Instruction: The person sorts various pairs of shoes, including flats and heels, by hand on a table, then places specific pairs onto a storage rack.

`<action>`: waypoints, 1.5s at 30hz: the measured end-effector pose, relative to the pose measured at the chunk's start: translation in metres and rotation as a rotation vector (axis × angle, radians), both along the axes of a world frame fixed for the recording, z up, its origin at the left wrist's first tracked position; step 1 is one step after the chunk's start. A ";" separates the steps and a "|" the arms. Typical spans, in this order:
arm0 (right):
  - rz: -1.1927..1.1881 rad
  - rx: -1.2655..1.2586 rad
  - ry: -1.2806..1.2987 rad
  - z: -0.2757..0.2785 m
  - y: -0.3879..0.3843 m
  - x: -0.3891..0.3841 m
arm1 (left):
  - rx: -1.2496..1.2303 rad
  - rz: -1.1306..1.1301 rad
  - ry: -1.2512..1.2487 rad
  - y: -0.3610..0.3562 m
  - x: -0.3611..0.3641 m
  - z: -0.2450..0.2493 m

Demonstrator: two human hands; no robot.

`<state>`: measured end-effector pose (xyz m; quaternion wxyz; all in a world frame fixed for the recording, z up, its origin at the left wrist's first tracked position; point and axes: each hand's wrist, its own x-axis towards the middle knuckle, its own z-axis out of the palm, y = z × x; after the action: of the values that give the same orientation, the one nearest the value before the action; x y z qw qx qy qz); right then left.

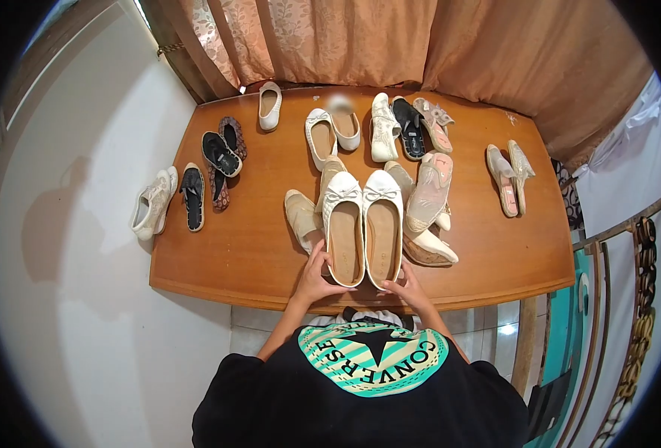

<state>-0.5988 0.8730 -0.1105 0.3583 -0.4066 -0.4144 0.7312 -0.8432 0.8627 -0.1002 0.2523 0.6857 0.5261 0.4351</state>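
Two white ballet flats with bows and tan insoles are held side by side above the front of the table, toes pointing away from me. My left hand (317, 278) is closed around the heel of the left ballet flat (345, 243). The heel of the right ballet flat (383, 239) is gripped by my right hand (407, 287). Partly hidden behind the pair are beige shoes, among them a beige slip-on (300, 216). To the right lie a sheer pink-soled slipper (429, 194) and a wedge shoe (431, 248).
On the brown wooden table (233, 261) several other shoes are spread: black slip-ons (221, 154) and white lace-ups (155, 201) at left, white flats (321, 140) at the back, sheer slippers (508, 175) at right. An orange curtain (360, 45) hangs behind the table.
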 end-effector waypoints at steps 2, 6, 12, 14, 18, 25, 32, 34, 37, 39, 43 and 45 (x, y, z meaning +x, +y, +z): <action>-0.036 0.056 0.014 -0.004 -0.005 -0.004 | 0.017 -0.007 -0.009 -0.001 -0.002 0.005; -0.088 0.075 0.037 0.014 -0.016 -0.012 | 0.015 -0.086 -0.013 -0.010 -0.006 0.013; -0.152 0.158 0.047 0.011 -0.045 -0.011 | 0.011 -0.136 -0.037 -0.019 -0.012 0.026; -0.210 0.190 0.063 0.007 -0.054 -0.015 | 0.054 -0.198 -0.081 -0.016 -0.013 0.026; -0.289 0.174 0.042 0.018 -0.075 -0.010 | -0.012 -0.267 -0.096 -0.017 -0.004 0.022; -0.472 0.181 0.060 0.018 -0.098 0.014 | -0.050 -0.421 -0.152 -0.007 0.031 0.020; -0.652 0.220 -0.019 0.042 -0.141 0.052 | -0.088 -0.581 -0.144 -0.016 0.090 0.036; -0.698 0.228 -0.041 0.047 -0.157 0.068 | -0.113 -0.650 -0.225 -0.025 0.114 0.043; -0.766 0.293 -0.061 0.035 -0.185 0.094 | -0.130 -0.746 -0.256 -0.040 0.146 0.054; -0.806 0.349 -0.072 0.037 -0.208 0.111 | -0.122 -0.793 -0.216 -0.055 0.170 0.057; -0.963 0.481 -0.132 0.064 -0.260 0.146 | -0.062 -0.904 -0.252 -0.088 0.224 0.055; -1.003 0.461 -0.157 0.064 -0.292 0.165 | -0.022 -0.978 -0.266 -0.108 0.252 0.056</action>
<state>-0.4337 0.5812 -0.0465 0.7101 -0.5184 -0.3447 0.3290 -0.5909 0.7546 -0.0437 0.4987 0.7877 0.1112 0.3440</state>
